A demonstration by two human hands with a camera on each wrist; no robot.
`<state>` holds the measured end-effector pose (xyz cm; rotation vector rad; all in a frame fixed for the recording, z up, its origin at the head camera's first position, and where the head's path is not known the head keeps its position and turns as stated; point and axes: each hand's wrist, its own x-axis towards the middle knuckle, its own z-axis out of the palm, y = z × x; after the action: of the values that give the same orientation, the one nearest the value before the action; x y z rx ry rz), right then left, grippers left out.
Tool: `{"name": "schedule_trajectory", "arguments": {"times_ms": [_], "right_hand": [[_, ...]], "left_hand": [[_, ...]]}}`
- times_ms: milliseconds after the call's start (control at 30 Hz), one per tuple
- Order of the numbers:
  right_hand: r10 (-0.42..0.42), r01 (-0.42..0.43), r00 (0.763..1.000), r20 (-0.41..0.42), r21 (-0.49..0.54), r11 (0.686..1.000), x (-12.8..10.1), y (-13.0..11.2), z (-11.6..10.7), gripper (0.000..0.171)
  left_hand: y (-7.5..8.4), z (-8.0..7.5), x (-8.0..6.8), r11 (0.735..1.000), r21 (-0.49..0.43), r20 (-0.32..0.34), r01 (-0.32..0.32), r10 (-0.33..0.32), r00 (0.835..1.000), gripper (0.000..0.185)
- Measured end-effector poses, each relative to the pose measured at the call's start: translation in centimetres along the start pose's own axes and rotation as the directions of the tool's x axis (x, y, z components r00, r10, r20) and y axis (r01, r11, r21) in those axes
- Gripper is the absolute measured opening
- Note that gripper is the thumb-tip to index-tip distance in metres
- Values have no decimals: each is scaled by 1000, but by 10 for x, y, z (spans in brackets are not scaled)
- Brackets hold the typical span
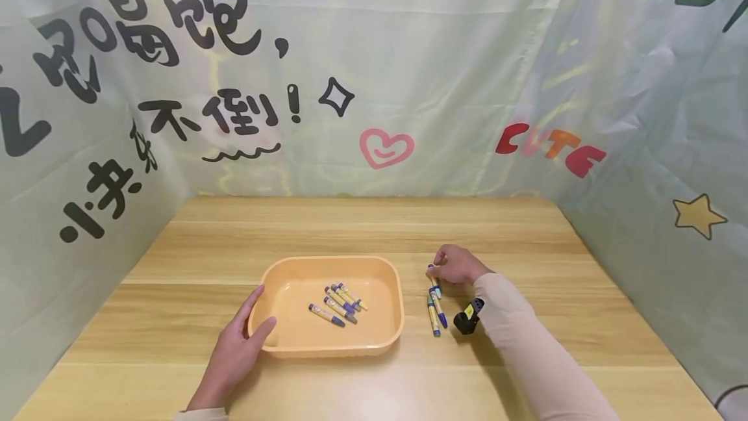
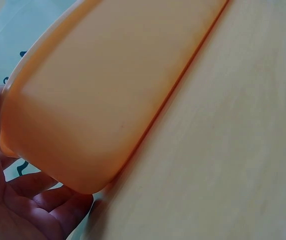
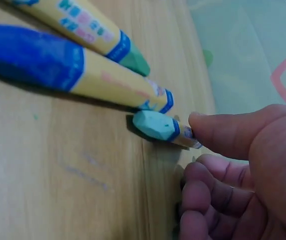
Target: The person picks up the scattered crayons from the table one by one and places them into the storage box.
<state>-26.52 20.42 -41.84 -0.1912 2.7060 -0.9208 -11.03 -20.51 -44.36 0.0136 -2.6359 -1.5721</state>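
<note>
An orange plastic tray (image 1: 327, 343) stands on the table with several paper-wrapped crayons (image 1: 337, 303) lying loose inside. My left hand (image 1: 236, 346) grips its left end, thumb over the rim and fingers around the outside; in the left wrist view the fingers (image 2: 32, 200) curl by the tray's corner. Right of the tray, my right hand (image 1: 458, 266) pinches the far end of a light-green crayon (image 3: 155, 126) between thumb and fingers, its tip low over the wood. Beside it lie a blue crayon (image 3: 117, 82) and a green crayon (image 3: 92, 30).
The wooden table (image 1: 362, 229) meets a printed cloth backdrop (image 1: 444, 70) at the back and both sides. A small black wrist camera (image 1: 469, 317) sits under the right wrist. Faint marks (image 3: 85, 175) show on the wood near the crayons.
</note>
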Motion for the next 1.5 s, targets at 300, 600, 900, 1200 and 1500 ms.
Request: {"name": "schedule_trajectory", "arguments": {"times_ms": [300, 600, 900, 1200, 1500], "right_hand": [[-33, 32, 999, -14, -85, 996, 3, -7, 3, 4], [-56, 56, 998, -4, -28, 998, 3, -9, -1, 10], [-58, 56, 998, 25, 84, 995, 5, -18, -8, 17], [-154, 154, 988, 24, 22, 988, 5, -29, -19, 18], [-202, 196, 977, 62, 85, 977, 5, -39, -26, 22]], "left_hand": [[0, 1, -1, 1000, -5, -1, -2, 2, 1000, 65], [-1, 2, -2, 1000, 3, -13, -6, 6, 1000, 64], [-2, 0, -2, 1000, -6, -2, 7, -7, 1000, 65], [-2, 0, -1, 1000, -11, -10, -12, 12, 1000, 64], [-2, 1, 1, 1000, -3, -18, -10, 10, 1000, 64]]}}
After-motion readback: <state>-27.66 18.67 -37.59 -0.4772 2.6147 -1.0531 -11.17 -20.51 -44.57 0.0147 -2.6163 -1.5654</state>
